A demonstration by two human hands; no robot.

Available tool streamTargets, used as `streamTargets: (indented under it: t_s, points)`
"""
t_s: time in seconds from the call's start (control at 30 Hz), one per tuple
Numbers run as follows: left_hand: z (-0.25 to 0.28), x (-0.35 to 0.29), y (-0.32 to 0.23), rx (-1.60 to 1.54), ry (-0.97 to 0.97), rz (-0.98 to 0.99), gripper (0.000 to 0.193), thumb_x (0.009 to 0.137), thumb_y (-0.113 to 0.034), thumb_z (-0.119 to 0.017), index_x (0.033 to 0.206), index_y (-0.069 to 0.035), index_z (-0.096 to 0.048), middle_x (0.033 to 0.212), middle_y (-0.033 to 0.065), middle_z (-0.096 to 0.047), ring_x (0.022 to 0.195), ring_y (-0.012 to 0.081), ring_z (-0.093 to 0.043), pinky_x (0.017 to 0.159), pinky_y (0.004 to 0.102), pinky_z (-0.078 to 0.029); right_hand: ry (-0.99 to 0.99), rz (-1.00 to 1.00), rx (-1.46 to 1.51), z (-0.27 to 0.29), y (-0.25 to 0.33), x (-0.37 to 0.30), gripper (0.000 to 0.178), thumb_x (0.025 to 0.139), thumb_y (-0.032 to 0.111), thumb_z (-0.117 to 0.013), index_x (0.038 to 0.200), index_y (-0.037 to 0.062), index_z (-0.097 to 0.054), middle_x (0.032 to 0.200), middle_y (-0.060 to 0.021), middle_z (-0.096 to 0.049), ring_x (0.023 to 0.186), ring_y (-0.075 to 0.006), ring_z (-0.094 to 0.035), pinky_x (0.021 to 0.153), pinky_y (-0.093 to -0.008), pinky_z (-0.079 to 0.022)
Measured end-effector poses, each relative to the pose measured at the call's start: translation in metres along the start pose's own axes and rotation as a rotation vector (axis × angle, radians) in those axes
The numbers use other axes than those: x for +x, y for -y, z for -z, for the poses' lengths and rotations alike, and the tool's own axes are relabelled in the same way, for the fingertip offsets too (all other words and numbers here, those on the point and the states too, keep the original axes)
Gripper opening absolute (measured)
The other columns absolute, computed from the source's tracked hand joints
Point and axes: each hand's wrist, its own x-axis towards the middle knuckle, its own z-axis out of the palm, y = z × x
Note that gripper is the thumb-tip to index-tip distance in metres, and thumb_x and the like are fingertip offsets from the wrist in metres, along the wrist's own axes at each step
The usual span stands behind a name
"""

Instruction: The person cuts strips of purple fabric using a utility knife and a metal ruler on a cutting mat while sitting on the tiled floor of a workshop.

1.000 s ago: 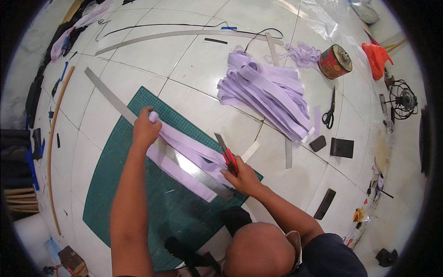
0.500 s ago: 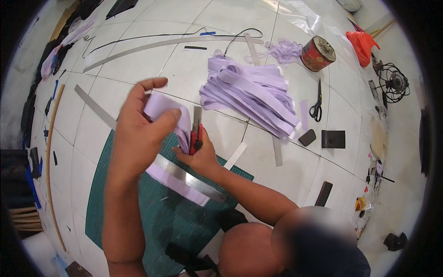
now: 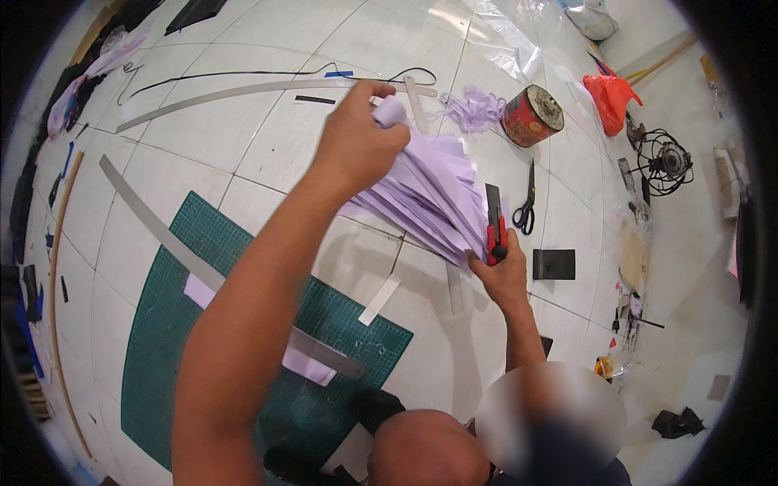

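My left hand (image 3: 356, 142) is raised over the pile of lilac strips (image 3: 429, 202) on the white tiled floor, pinching the end of a lilac strip (image 3: 391, 111) between its fingers. My right hand (image 3: 502, 271) grips a red and black utility knife (image 3: 493, 223), blade end pointing away from me, right at the near edge of the pile. A long metal ruler (image 3: 211, 271) lies across the green cutting mat (image 3: 243, 356), with a lilac piece (image 3: 304, 364) under it.
Black scissors (image 3: 527, 202) lie right of the pile, a rusty red tin (image 3: 531, 116) beyond them. A black card (image 3: 554, 264) sits near my right hand. A small white strip (image 3: 379, 300) lies by the mat. A fan guard (image 3: 664, 162), an orange bag (image 3: 609, 95) and long metal strips (image 3: 243, 93) lie farther off.
My left hand lifted a cut lilac strip off the mat and carried it up and right to the pile. My right hand followed with the knife, from the mat to the pile's edge.
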Motion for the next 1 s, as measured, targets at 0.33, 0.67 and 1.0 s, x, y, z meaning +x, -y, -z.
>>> streamTargets:
  t_s: [0.33,0.67,1.0]
  points:
    - [0.036,0.014,0.153,0.414,-0.348,-0.084,0.068,0.081,-0.034,-0.082,0.133,-0.002,-0.052,0.132,0.0201,-0.050,0.119,0.0332,-0.056,0.100,0.0423,-0.049,0.142,-0.117,-0.184,-0.059,-0.026,0.063,0.055,0.067,0.037,-0.089,0.094,0.0038,-0.055,0.088,-0.0150,-0.065,0.084,-0.0318,-0.064,0.074,-0.0416,-0.049]
    - [0.338,-0.181,0.170,0.823,-0.364,0.232,0.048,0.086,-0.024,-0.075,0.124,-0.001,-0.057,0.121,0.0184,-0.059,0.111,0.0313,-0.060,0.092,0.0408,-0.051,0.094,0.089,-0.094,-0.044,-0.019,0.041,0.062,0.064,0.041,-0.092,0.096,0.0002,-0.060,0.090,-0.0136,-0.060,0.081,-0.0299,-0.058,0.074,-0.0394,-0.048]
    - [0.338,-0.310,0.174,0.889,-0.082,0.464,0.047,0.082,-0.026,-0.076,0.122,-0.005,-0.059,0.121,0.0177,-0.060,0.115,0.0334,-0.059,0.100,0.0419,-0.047,0.096,0.502,-0.036,-0.002,0.091,-0.008,0.037,0.091,0.029,-0.074,0.106,0.0039,-0.051,0.076,-0.0140,-0.060,0.064,-0.0273,-0.056,0.063,-0.0389,-0.046]
